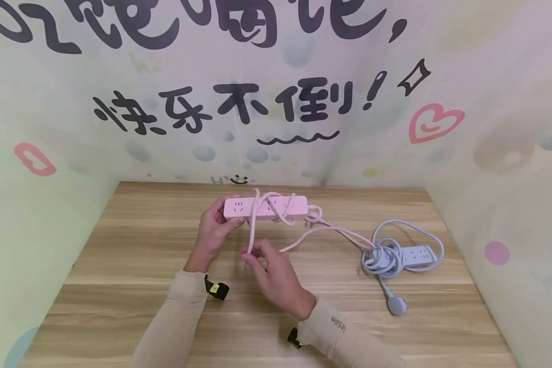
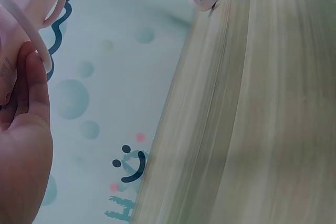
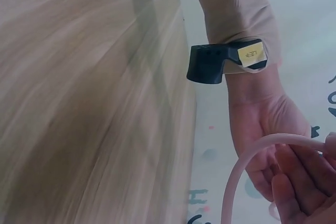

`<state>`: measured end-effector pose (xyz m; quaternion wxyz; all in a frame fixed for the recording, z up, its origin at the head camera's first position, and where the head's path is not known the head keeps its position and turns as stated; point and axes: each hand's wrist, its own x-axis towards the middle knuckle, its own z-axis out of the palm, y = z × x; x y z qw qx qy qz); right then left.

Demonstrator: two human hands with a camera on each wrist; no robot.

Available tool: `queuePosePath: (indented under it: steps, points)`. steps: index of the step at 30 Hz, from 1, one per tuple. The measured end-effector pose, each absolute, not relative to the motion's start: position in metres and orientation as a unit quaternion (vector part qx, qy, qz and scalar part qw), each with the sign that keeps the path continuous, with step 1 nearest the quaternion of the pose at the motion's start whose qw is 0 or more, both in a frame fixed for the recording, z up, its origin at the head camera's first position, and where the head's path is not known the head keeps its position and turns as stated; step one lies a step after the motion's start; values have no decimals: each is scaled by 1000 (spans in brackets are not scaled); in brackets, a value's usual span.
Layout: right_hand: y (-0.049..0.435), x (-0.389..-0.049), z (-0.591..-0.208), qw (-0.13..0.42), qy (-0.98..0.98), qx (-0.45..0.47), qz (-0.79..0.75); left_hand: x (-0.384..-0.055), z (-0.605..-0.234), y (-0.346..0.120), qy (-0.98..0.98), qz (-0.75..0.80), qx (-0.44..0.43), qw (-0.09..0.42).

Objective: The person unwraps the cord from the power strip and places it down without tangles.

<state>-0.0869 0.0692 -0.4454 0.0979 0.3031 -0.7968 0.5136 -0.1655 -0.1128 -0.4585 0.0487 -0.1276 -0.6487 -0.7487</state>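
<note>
I've got the left hand (image 1: pixel 213 232) gripping one end of the pink power strip (image 1: pixel 262 211) above the table (image 1: pixel 133 240), right hand (image 1: pixel 278 278) pinching its cord (image 1: pixel 251 234). I'd wrap with light tension, turns side by side, uncrossed.

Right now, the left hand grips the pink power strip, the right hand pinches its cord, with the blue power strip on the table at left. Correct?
Wrong side: the head view shows the blue power strip on the table at right. The left hand grips the pink power strip and the right hand pinches its cord.
</note>
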Motion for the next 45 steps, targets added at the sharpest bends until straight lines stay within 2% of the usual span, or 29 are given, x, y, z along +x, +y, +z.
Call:
queuePosePath:
  steps: [13, 25, 30, 37, 45]
  points:
    - [78, -83, -418, 32, -737, 327, 591, -164, -459, -116, -651, -747, -126, 53]
    - [89, -88, -391, 140, -765, 314, 545, -162, -457, -117, -661, -742, -105, 42]
    - [100, -98, -374, 153, -778, 295, 532, -162, -456, -119, -672, -734, -95, 38]
    - [126, -112, -343, 140, -815, 250, 504, -163, -456, -123, -671, -733, -101, 49]
    - [146, -135, -336, 187, -817, 226, 496, -163, -457, -124, -657, -741, -122, 59]
